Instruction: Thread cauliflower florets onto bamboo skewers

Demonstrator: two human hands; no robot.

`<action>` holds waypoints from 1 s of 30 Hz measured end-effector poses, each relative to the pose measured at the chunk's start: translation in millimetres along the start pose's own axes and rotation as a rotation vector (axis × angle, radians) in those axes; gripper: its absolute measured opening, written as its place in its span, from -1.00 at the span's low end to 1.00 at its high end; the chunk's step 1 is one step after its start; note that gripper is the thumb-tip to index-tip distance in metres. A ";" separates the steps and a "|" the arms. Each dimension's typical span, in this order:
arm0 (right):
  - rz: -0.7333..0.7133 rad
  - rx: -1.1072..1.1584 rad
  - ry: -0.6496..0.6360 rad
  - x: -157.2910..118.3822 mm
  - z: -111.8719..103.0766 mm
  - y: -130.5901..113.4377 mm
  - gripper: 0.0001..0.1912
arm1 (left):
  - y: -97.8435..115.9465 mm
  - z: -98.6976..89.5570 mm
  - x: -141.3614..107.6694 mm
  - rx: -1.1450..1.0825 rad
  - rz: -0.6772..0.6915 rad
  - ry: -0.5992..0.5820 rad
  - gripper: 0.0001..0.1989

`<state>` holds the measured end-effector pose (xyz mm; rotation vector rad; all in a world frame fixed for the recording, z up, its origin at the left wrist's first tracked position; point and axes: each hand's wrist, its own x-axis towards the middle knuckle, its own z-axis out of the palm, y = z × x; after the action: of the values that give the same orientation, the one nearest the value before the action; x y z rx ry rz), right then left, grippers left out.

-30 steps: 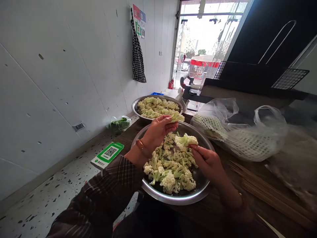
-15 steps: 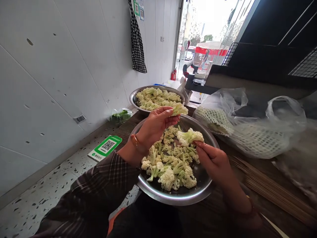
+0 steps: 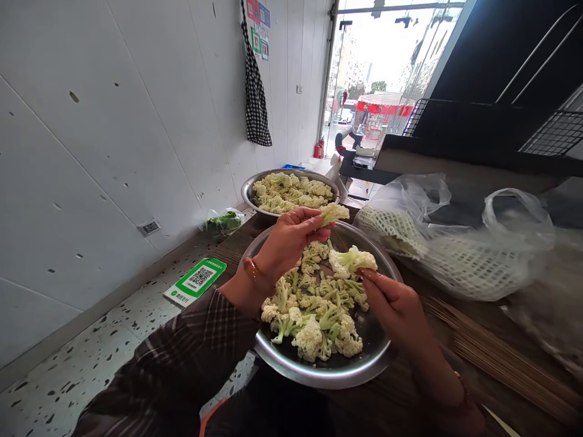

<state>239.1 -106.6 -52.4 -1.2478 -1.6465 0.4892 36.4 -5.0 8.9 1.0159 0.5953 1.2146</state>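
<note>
My left hand (image 3: pixel 294 240), closed in a pinch, holds a cauliflower floret (image 3: pixel 334 213) above the far rim of the near metal bowl (image 3: pixel 319 379). A thin stick-like line shows below that floret, partly hidden by the fingers. My right hand (image 3: pixel 394 303) grips a second, larger floret (image 3: pixel 351 262) by its stem side, lower and to the right, with the white head facing left. The two florets are apart. Under both hands, the near bowl holds many loose cauliflower pieces (image 3: pixel 314 321).
Behind stands another metal bowl (image 3: pixel 246 193) heaped with cauliflower. Plastic bags (image 3: pixel 483 261) with net-wrapped contents lie to the right, above a bundle of thin wooden skewers (image 3: pixel 496 358). A QR code sign (image 3: pixel 197 282) and bagged greens (image 3: pixel 224 222) are on the left, near the white wall.
The view has tilted up slightly, so the scene sits lower. Both hands keep their hold on the florets, with hardly any movement relative to the bowl.
</note>
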 end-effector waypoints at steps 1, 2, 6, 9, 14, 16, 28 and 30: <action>-0.002 0.003 -0.005 -0.5 -0.7 0.8 -0.68 | 0.0 -0.8 0.2 0.010 -0.007 -0.008 -0.78; -0.004 0.006 -0.003 -0.9 -1.4 1.7 -0.69 | 0.2 -1.5 0.3 0.017 -0.016 -0.015 -0.77; -0.011 0.010 0.037 -1.7 -4.7 6.2 -0.73 | 1.1 -3.9 0.5 0.032 -0.061 -0.056 -0.74; -0.005 0.007 0.046 -1.8 -7.6 9.7 -0.75 | 1.8 -4.7 0.4 0.041 -0.103 -0.090 -0.73; -0.001 -0.005 0.054 -3.3 -11.6 14.1 -0.75 | 2.5 -4.5 -0.1 0.020 -0.121 -0.120 -0.76; -0.003 -0.012 0.053 -4.0 -12.3 15.1 -0.75 | 2.4 -4.2 -0.1 0.023 -0.120 -0.126 -0.77; -0.012 -0.051 0.067 -5.2 -11.5 16.9 -0.76 | 0.0 -5.1 0.1 0.055 -0.162 -0.139 -0.74; -0.008 -0.050 0.070 -5.4 -11.7 17.3 -0.76 | 0.4 -4.8 -0.1 0.063 -0.156 -0.135 -0.73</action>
<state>257.8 -107.3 -63.0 -1.2804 -1.6126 0.3972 32.1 -3.6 7.1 1.0749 0.5981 0.9869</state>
